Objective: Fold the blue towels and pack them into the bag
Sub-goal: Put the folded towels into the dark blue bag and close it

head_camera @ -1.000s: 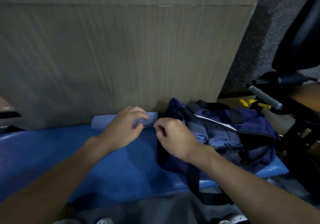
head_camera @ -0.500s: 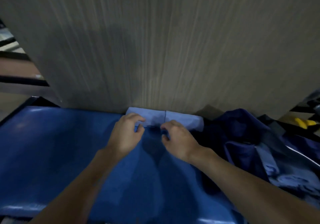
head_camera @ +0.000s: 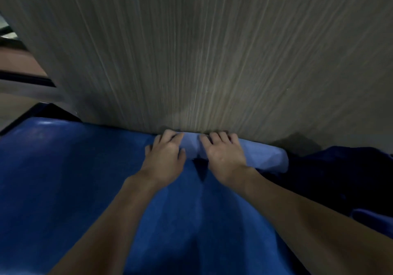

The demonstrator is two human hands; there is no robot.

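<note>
A tall upright panel with fine grey-beige vertical grain fills the upper two thirds of the frame and meets a blue tabletop that spreads across the lower part. The light is dim; a pale glossy highlight sits on the tabletop at the left, beside its dark rim. In the gap at the upper left edge lie a brownish surface, a dark bar and a pale band, all blurred.
</note>
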